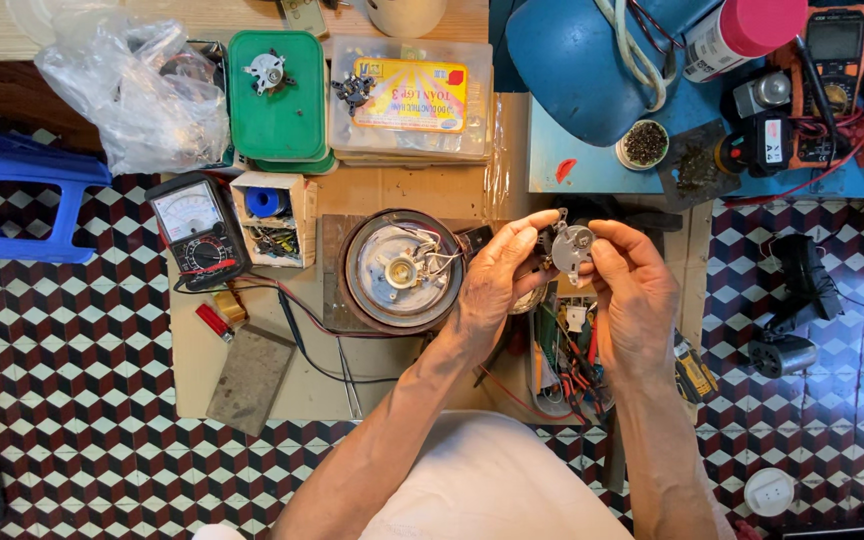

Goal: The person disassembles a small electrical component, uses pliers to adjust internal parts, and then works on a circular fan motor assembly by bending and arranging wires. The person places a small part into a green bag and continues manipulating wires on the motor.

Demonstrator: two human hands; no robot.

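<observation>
Just right of the opened round appliance base (403, 270), a small grey metal mechanism (572, 248) was held up between both hands, already out of the base and not refitted; the left hand (497, 280) pinched its left edge, the right hand (632, 290) gripped its right side, a tool tray (564, 370) below.

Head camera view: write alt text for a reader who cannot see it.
Seen from above, a person's left hand and right hand together hold a small round grey metal part over a cluttered cardboard work mat. Beside the left hand sits an opened round appliance base with exposed wires, and an analog multimeter lies further left.
</observation>
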